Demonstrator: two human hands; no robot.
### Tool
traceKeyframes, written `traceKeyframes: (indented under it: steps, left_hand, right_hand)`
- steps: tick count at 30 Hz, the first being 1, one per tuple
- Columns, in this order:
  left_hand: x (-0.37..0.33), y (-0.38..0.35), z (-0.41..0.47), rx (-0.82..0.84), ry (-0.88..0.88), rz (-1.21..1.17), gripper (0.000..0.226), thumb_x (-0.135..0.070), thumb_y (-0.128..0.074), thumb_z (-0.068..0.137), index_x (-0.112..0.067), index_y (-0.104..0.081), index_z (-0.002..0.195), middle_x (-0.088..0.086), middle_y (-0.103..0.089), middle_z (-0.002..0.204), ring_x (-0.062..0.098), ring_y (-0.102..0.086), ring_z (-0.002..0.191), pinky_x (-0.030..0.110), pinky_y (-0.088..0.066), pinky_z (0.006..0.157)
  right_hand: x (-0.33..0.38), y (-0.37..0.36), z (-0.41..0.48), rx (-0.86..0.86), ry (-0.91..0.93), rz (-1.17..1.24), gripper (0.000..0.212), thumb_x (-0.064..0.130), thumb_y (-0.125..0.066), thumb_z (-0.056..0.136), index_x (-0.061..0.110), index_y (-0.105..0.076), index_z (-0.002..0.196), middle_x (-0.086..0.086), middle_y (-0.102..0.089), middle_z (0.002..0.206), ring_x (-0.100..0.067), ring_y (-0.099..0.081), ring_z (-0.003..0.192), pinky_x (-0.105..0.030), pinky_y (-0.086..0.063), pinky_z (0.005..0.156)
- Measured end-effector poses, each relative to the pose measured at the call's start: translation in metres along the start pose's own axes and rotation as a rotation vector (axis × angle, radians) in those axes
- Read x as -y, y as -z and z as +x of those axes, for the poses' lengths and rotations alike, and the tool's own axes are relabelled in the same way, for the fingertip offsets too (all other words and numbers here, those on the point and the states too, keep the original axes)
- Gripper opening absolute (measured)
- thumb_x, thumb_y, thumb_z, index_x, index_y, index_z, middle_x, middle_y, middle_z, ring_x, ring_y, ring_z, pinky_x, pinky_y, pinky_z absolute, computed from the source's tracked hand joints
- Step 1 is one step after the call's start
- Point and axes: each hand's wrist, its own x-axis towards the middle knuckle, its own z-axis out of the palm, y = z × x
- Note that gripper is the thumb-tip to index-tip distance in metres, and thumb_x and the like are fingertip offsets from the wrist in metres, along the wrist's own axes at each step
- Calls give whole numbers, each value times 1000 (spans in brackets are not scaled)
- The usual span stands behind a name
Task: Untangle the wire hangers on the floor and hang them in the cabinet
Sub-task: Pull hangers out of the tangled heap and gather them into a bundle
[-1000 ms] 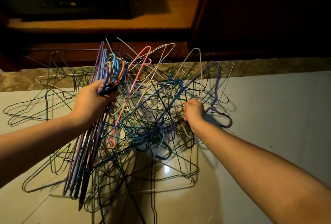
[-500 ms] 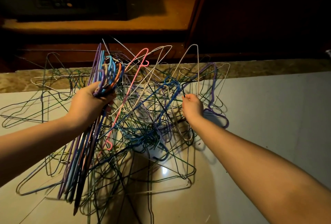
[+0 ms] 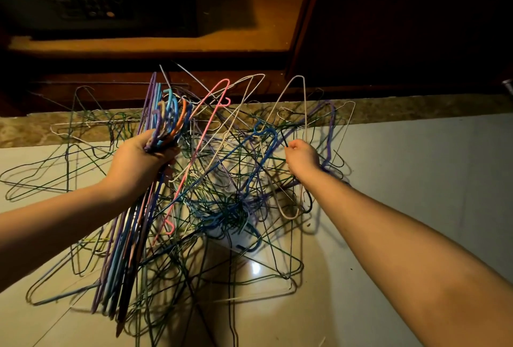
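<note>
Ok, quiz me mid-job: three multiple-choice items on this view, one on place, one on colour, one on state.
1. Where does the tangled pile lie?
A. on the floor
B. on the cabinet shelf
C. on a bed

2. What colour is the hanger standing tallest at the pile's middle?
A. pink
B. yellow
C. red

3. What is the left hand doing?
A. resting open
B. gripping a bundle of hangers
C. holding a cloth

Answers: 1 A, wires spread over pale tiles; 2 A, pink hook and arm; 3 B, fingers closed round gathered hooks.
</note>
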Motion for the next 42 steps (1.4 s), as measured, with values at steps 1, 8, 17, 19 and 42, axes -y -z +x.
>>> traceKeyframes:
  steps: [1, 8, 17, 19, 42]
  left_hand:
    - [1, 1, 1, -7, -4, 8, 18, -4, -57, 88, -19, -58, 78, 3, -56, 67, 13, -50, 56, 12, -43, 41]
    - [4, 1, 1, -6, 18, -5, 16, -5, -57, 88, -18, -59, 81, 4, -57, 69, 13, -50, 56, 11, -43, 40]
    - [3, 5, 3, -58, 21, -7, 18, -7, -58, 88, -24, -59, 79, 3, -57, 70, 13, -51, 58, 17, -46, 45]
    - [3, 5, 4, -69, 19, -3, 19, -7, -58, 88, -23, -58, 79, 3, -57, 69, 13, -50, 56, 11, -43, 40]
    - [-107, 52, -19, 35, 41, -764, 13, 0, -52, 90, -7, -55, 100, 9, -63, 72, 13, -66, 54, 25, -56, 54]
  right_hand:
    - [3, 3, 0, 3, 25, -48, 15, 15, -48, 92, 13, -62, 97, -5, -57, 83, -21, -50, 72, -25, -35, 59]
    - [27, 9, 4, 45, 168, -293, 21, 15, -43, 95, 9, -59, 107, -15, -61, 100, -25, -49, 77, -26, -34, 63]
    - [20, 39, 6, -39, 125, -114, 26, 22, -49, 94, 14, -61, 116, -6, -61, 96, -22, -55, 82, -26, -44, 61]
    - [10, 53, 3, -85, 89, -110, 25, 23, -49, 94, 14, -61, 114, -7, -62, 94, -25, -58, 85, -33, -48, 71]
    - [154, 56, -133, 100, 491, 229, 13, 15, -48, 95, 20, -56, 86, 1, -51, 60, -14, -46, 47, -32, -42, 52]
